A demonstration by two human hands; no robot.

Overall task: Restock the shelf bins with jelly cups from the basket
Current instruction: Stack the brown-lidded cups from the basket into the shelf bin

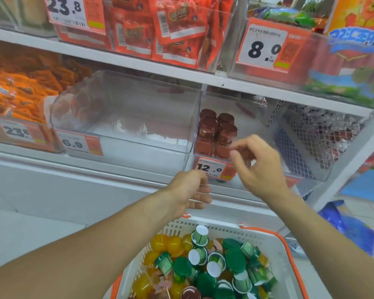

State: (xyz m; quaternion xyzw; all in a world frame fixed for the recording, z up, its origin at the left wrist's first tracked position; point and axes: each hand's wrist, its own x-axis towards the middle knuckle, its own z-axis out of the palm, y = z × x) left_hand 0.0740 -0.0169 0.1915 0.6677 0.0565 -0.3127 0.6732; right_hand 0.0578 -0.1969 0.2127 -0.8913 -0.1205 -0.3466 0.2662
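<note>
Head view showed the brown jelly cups (216, 132) stacked upright in two short columns at the left front of a clear bin (307, 175), which carried a price tag (215, 168) reading 12.0 on its front lip. Every place that follows is given from that brown stack.

Just in front of the stack and to its right hung the right hand (257, 165), fingertips level with the lowest cups, thumb and forefinger drawn close as if pinching. Whether anything sat between them could not be told; nothing showed there. Below and slightly left of the stack, by the price tag, the left hand (191, 190) hung with fingers loosely curled and seemingly empty.

Left of the stack stood another clear bin (125, 117), with nothing in it that could be seen. Well below the stack, nearest the camera, the white basket (272, 240) held the remaining supply: green-lidded cups (235, 261), yellow cups (166, 244) and one brown cup (190, 293), lying at all angles.

Judging by this, the next cup lay down and back from both hands, toward the body. The left hand was the nearer to the basket.
</note>
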